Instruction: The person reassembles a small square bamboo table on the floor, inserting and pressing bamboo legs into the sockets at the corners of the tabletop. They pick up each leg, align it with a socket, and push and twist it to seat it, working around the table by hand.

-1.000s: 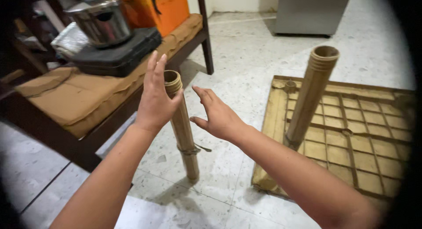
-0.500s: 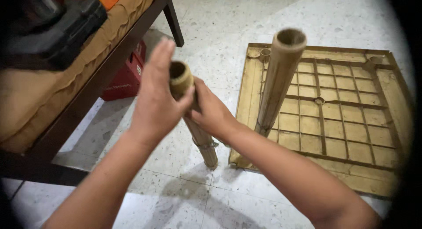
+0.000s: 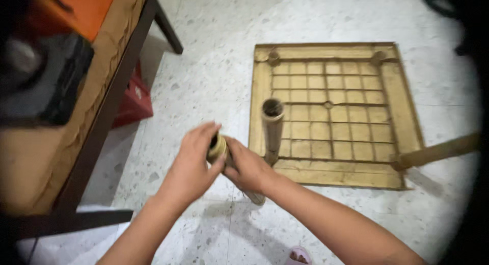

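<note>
Both of my hands grip one loose bamboo leg [image 3: 219, 149] that stands on the floor. My left hand [image 3: 192, 165] wraps its open top end. My right hand [image 3: 248, 168] holds the shaft just below, and the leg's foot [image 3: 254, 198] shows under that hand. Right of my hands lies an upturned square bamboo table top [image 3: 336, 171] with a grid of slats. One leg [image 3: 272, 127] stands upright in its near left corner. Another leg [image 3: 438, 151] sticks out from its near right corner.
A dark wooden bench [image 3: 109, 112] with a brown cushion [image 3: 61, 158] runs along the left, carrying a black appliance [image 3: 46, 87] and an orange box [image 3: 89, 8]. A red crate [image 3: 133, 98] sits under it. The floor is pale speckled terrazzo. A pink slipper toe [image 3: 299, 256] shows at the bottom.
My view has tipped downward and the whole table top now shows. My right hand went from open beside the loose leg to closing on it, and both hands sit lower in view.
</note>
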### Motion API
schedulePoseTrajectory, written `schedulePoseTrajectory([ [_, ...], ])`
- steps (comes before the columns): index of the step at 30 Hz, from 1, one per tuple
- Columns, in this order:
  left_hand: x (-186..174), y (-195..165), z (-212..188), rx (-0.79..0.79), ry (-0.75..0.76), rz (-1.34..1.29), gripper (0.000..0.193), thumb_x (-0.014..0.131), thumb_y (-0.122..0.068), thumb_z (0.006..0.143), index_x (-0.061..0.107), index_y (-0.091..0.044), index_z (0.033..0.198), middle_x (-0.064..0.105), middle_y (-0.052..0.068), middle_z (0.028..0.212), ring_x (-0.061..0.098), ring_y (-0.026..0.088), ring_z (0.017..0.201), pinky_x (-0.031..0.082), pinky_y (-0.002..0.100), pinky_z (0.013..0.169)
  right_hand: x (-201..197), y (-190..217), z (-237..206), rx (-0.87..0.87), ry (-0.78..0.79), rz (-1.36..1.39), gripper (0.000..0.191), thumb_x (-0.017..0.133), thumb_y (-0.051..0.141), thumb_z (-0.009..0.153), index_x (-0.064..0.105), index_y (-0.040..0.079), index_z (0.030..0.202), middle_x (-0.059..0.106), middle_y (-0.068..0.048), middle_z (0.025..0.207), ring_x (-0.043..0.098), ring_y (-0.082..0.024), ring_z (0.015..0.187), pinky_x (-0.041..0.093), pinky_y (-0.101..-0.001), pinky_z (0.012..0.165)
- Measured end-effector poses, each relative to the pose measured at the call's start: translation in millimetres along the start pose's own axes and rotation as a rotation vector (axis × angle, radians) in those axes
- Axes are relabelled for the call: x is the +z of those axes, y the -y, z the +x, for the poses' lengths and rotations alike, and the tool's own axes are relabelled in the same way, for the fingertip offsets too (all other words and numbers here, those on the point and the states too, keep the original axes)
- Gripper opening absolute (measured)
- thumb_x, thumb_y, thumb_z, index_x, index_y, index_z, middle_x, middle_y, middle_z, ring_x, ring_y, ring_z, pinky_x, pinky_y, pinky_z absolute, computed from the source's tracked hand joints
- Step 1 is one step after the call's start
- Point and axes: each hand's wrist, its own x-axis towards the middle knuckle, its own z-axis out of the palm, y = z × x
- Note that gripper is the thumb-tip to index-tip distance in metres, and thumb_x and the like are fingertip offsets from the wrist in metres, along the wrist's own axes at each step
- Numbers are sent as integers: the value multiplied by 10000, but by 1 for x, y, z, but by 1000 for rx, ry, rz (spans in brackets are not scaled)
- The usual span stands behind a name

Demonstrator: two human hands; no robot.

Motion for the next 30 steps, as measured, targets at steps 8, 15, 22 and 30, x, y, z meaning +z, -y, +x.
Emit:
schedulePoseTrajectory([
  [8,-50,-108,32,-66,339,-98,716,783,-58,733,519,-59,1398,511,161,1452,466,368,1359,425,413,1102,-85,64,-48,265,104,-93,807,751,262,817,357,100,1502,603,-193,1368,594,-383,1242,508,-455,1002],
  [15,-73,-208,64,32,406,-44,708,796,-39,680,550,-72,1343,570,157,1327,533,383,1231,465,434,1055,-168,116,-77,196,2,-183,783,796,272,813,413,85,1470,634,-203,1325,606,-401,1221,517,-462,994],
  [22,-70,-264,105,121,237,14,639,812,-87,714,543,-50,1292,594,188,1267,542,414,1221,466,463,1055,-245,164,-86,265,-178,-149,810,796,223,768,425,95,1477,623,-198,1347,635,-351,1215,522,-412,1013],
  [30,-67,-284,145,168,111,-127,783,797,-64,707,452,6,1405,553,256,1326,530,434,1249,446,463,1059,-294,186,-61,151,-238,-173,837,740,145,791,368,76,1537,660,-206,1337,652,-351,1245,524,-403,1023],
])
